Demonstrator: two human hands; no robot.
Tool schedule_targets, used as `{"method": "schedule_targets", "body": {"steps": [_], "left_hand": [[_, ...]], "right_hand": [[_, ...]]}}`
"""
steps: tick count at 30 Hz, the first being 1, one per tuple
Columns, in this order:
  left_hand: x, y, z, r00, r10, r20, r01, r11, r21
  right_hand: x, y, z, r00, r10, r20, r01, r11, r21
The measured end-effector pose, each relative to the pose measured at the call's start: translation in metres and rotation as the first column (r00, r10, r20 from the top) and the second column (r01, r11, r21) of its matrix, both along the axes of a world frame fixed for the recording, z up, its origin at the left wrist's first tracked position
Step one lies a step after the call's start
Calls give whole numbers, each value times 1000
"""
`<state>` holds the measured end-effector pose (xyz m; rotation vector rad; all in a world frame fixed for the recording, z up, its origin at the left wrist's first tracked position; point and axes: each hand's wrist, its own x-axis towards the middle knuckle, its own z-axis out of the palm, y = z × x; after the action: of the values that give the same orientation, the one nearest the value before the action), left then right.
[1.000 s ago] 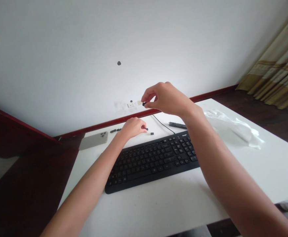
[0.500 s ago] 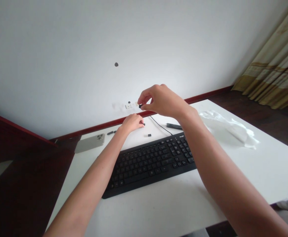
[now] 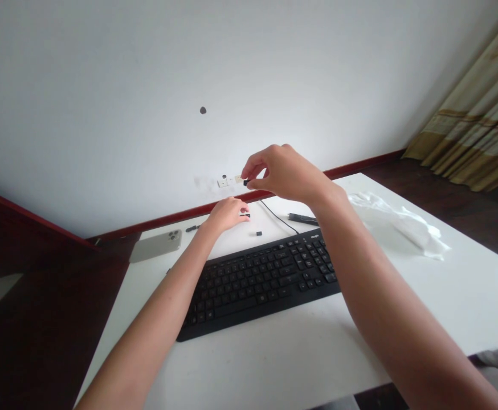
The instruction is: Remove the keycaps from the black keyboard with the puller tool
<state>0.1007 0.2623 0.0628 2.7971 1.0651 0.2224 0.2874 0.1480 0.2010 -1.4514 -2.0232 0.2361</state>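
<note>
My right hand (image 3: 284,173) is raised above the far part of the white table (image 3: 240,359). Its thumb and fingers pinch a small black piece (image 3: 246,183), mostly covered by the fingertips. My left hand (image 3: 228,214) rests low near the table's far edge. Its thumb and forefinger are a little apart, with a small slim black piece (image 3: 247,215) lying between or just under them. A small black block (image 3: 258,233) sits on the table behind the black keyboard (image 3: 261,282). My left forearm passes over the keyboard's left end, my right forearm over its right end.
A phone (image 3: 157,246) lies face down at the far left, with small black pieces (image 3: 191,229) beside it. A black stick-shaped object (image 3: 302,218) and the keyboard's cable (image 3: 277,214) lie behind the keyboard. Crumpled white plastic (image 3: 403,228) is at right. Wall sockets (image 3: 223,183) are beyond.
My left thumb and forefinger have parted slightly around the slim black piece. My right hand, still pinching its small black piece, has shifted slightly right. The view has moved a little.
</note>
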Motion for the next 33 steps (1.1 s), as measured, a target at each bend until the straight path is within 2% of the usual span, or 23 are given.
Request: {"method": "schedule_targets", "body": {"steps": [2,5,10,19,26,33], "left_hand": [[-1,-11,3,995,-89,34,90,996,-27],[-1,-25,7,978,-207,-9,205,973,-110],[1,-35,4,965,-261,-22,257,959,-119],[11,-32,-3,983,-183,0,183,980,-74],[19,-5,-3,999,-52,6,51,995,80],[21,13,-8,999,-33,-40,36,994,100]], "right_hand": [[0,1,0,999,-27,22,27,1000,-11],[1,3,-2,995,-69,67,71,997,-38],[4,7,-7,990,-82,117,93,991,-95],[4,12,-11,989,-51,142,68,991,-117],[15,32,-28,975,-43,218,94,968,-231],[20,39,-37,971,-27,238,117,922,-370]]}}
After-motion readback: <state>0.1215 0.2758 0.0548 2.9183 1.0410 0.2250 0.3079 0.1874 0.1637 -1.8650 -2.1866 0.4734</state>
